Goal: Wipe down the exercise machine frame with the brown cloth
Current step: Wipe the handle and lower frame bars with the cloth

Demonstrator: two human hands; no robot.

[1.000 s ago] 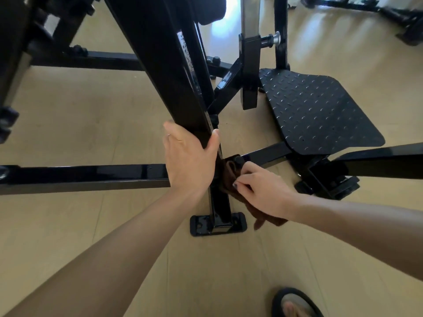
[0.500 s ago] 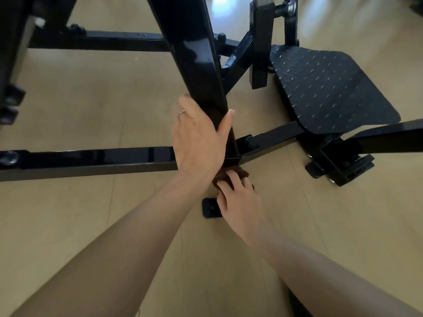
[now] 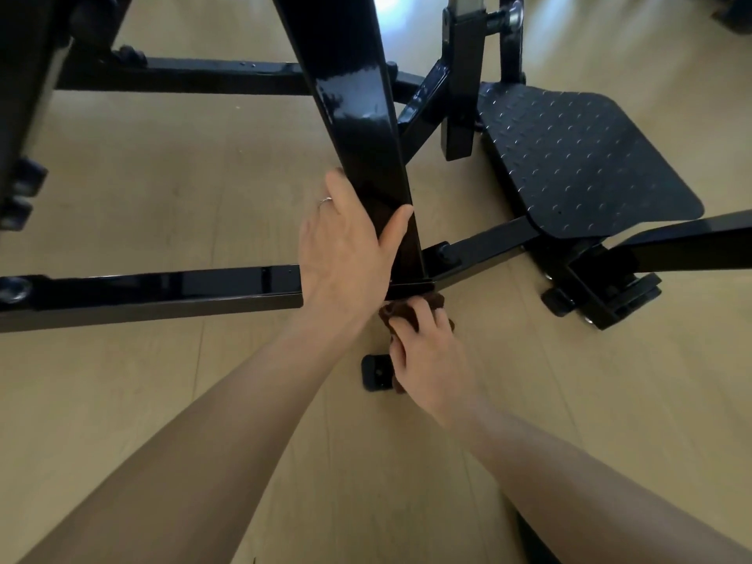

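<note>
The exercise machine frame is glossy black steel; its slanted upright post runs down the middle of the head view to a foot plate on the floor. My left hand wraps the lower part of that post, thumb on its right face, a ring on one finger. Just below it my right hand presses the brown cloth against the base of the post, under the joint with the cross bars. Most of the cloth is hidden under my fingers.
A horizontal black bar runs left from the post, and another bar crosses behind. A studded black footplate lies to the right, with a bracket and feet below it. The floor is light wood.
My right hand with the cloth moved from the right side of the post's base to its near side, below my left hand. The view shifted closer over the post.
</note>
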